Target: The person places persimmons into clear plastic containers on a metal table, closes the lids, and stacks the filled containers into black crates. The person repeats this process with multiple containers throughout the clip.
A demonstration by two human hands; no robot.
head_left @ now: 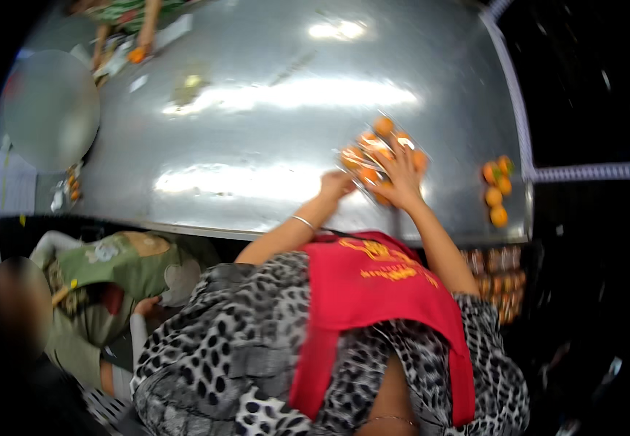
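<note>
A clear plastic pack (368, 155) of several small orange fruits lies tilted on the steel table in front of me. My right hand (402, 177) is spread over its right side, the fingers over the top and the thumb towards the near edge. At the pack's lower left edge, my left hand (337, 185) is curled with its fingertips against the plastic. Blur and glare hide the exact grip of the left fingers. Several loose orange fruits (493, 197), some with green leaves, lie to the right of my hands.
The shiny steel table (271, 136) has a raised edge at right. Packed fruit trays (497, 289) stand below it at right. A co-worker in a green apron (124, 267) sits at left. Across the table another person's hand (145, 41) holds an orange fruit (136, 55). Papers (16, 182) lie far left.
</note>
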